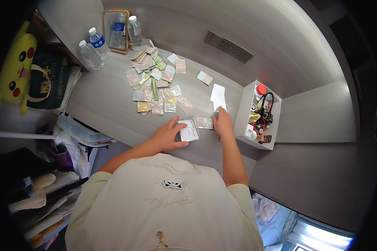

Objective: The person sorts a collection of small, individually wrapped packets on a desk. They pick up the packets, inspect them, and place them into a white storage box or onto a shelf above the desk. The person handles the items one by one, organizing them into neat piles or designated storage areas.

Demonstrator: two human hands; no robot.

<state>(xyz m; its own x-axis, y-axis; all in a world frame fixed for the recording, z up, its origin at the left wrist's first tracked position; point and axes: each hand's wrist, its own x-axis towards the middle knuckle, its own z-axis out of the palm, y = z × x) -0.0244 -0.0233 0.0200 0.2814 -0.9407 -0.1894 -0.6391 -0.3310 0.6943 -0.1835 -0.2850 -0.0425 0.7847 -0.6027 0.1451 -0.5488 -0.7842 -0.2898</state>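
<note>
My left hand rests around the left side of a clear plastic box, with a finger on its top. A white card with writing shows in the box. Just right of the box lies a flat plastic packet, between it and my right hand. The fingertips of my right hand touch the lower end of white paper slips; whether they pinch the paper is hidden. A loose pile of small flat packets, mostly pinkish with some green strips and gold ones, spreads over the desk up and left of my hands.
An open white box of cables and small items stands at the right. Several clear bottles and a wood-framed mirror stand at the back left. One packet lies apart near the wall socket panel.
</note>
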